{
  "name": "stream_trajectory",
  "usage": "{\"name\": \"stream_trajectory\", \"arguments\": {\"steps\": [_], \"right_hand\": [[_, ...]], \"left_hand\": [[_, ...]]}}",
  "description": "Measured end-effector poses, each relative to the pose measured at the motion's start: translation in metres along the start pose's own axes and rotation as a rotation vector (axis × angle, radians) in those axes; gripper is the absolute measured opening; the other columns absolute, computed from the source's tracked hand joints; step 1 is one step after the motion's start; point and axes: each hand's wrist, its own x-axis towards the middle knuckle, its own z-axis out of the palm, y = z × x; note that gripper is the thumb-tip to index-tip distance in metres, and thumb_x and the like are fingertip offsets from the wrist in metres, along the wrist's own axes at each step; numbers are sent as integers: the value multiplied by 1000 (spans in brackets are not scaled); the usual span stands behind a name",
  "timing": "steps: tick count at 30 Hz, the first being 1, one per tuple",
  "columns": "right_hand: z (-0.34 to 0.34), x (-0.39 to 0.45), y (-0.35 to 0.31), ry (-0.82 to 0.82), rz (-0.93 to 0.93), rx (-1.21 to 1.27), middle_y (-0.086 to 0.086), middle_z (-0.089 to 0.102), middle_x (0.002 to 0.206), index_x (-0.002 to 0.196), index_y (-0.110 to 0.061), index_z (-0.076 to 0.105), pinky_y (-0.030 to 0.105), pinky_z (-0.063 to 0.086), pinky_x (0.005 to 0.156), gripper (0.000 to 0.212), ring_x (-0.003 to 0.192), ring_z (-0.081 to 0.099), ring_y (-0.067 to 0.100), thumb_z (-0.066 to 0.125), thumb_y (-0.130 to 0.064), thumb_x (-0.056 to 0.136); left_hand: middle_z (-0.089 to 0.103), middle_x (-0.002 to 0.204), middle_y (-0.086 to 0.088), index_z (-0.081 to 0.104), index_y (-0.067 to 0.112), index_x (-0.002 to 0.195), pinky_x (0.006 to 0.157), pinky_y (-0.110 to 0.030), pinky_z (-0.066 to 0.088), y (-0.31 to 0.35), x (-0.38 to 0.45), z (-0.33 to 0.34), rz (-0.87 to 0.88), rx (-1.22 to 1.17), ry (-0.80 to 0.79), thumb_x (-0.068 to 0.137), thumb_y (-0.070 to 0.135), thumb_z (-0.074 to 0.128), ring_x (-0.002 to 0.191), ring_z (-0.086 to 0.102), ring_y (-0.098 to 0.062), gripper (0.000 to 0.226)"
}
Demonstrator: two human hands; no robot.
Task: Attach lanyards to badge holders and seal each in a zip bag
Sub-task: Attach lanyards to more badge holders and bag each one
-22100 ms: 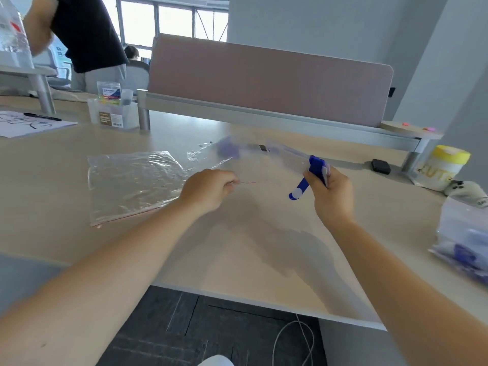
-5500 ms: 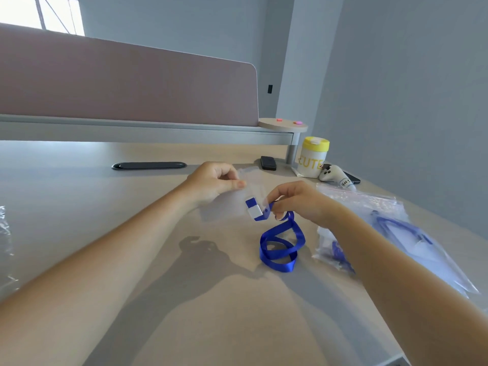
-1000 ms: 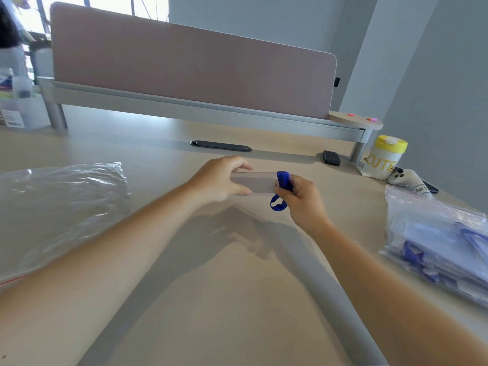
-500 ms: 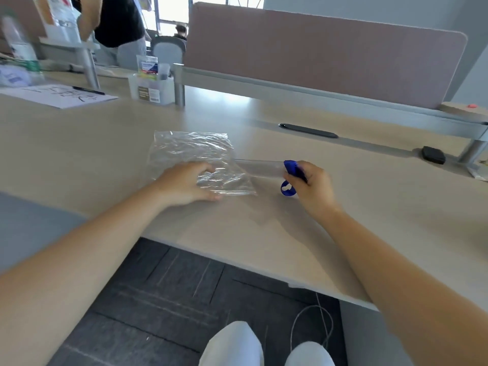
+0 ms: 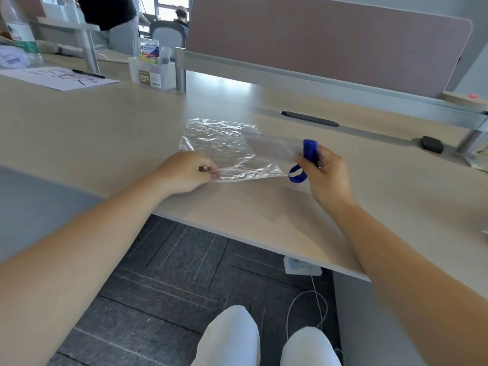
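Note:
A crinkled clear zip bag (image 5: 221, 143) with a thin red seal line lies on the beige desk (image 5: 105, 128). My left hand (image 5: 184, 171) pinches the bag's near corner by the seal. My right hand (image 5: 323, 171) grips a folded blue lanyard (image 5: 309, 151) together with one end of a clear badge holder (image 5: 274, 147). The holder reaches left over the bag's right edge, a little above the desk. A loop of the lanyard hangs below my fingers.
A pink divider panel (image 5: 330, 40) on a metal rail bounds the desk's far side. A clear organiser box (image 5: 151, 72), paper with a pen (image 5: 60, 76) and a bottle (image 5: 21, 35) sit far left. A black cable slot (image 5: 309, 118) and small black object (image 5: 431, 144) lie right. A person stands behind.
My left hand slid from the top of the bag to its near corner and now pinches it. My right hand still holds the lanyard and badge holder, close to the bag's edge.

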Motion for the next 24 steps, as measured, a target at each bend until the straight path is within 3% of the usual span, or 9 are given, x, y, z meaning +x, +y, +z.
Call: {"name": "stream_trajectory", "arguments": {"steps": [3, 6, 11, 16, 19, 22, 24], "right_hand": [[-19, -5, 3, 68, 15, 32, -4, 45, 58, 64, -13, 43, 16, 31, 57, 26, 56, 41, 8, 51, -3, 87], [-44, -9, 7, 128, 25, 23, -16, 44, 50, 61, -18, 42, 9, 32, 52, 31, 46, 42, -2, 51, -4, 88], [-83, -13, 19, 211, 64, -28, -4, 44, 61, 77, -5, 48, 20, 32, 60, 11, 60, 39, 10, 52, -5, 87], [-117, -18, 33, 279, 106, -77, 2, 40, 61, 77, -2, 50, 23, 29, 59, 11, 62, 34, 16, 52, -5, 87], [-133, -21, 39, 319, 129, -74, 11, 43, 71, 81, 9, 51, 28, 30, 65, 16, 67, 36, 20, 52, -5, 88], [-145, -24, 45, 358, 145, -67, 12, 48, 78, 89, 13, 52, 26, 34, 65, 19, 73, 40, 20, 52, -5, 88], [-150, -25, 48, 380, 157, -59, 11, 48, 80, 91, 13, 53, 16, 34, 59, 18, 74, 41, 20, 51, -5, 88]], "left_hand": [[62, 122, -6, 63, 14, 115, 90, -28, 37, 21, 14, 14, 50, -13, -48, 89, 21, 54, 114, 52, -24, 28], [61, 123, -5, 61, 17, 116, 92, -27, 38, 48, 28, 30, 104, -35, -81, 89, 15, 52, 114, 52, -23, 28], [59, 119, -8, 57, 8, 112, 77, -21, 34, 96, 46, 59, 193, -73, -112, 83, 4, 50, 109, 52, -22, 30], [57, 114, -12, 57, 3, 99, 90, -33, 42, 130, 60, 78, 248, -113, -94, 82, 7, 56, 108, 51, -27, 17], [60, 109, -9, 64, 9, 92, 92, -37, 42, 142, 68, 85, 308, -73, -72, 84, 14, 58, 106, 53, -26, 11], [61, 112, -6, 67, 14, 97, 94, -37, 42, 150, 72, 87, 309, -107, -54, 88, 16, 55, 107, 54, -25, 16], [62, 113, -5, 66, 13, 102, 91, -32, 43, 154, 72, 88, 307, -144, -21, 89, 11, 50, 106, 55, -24, 20]]}}
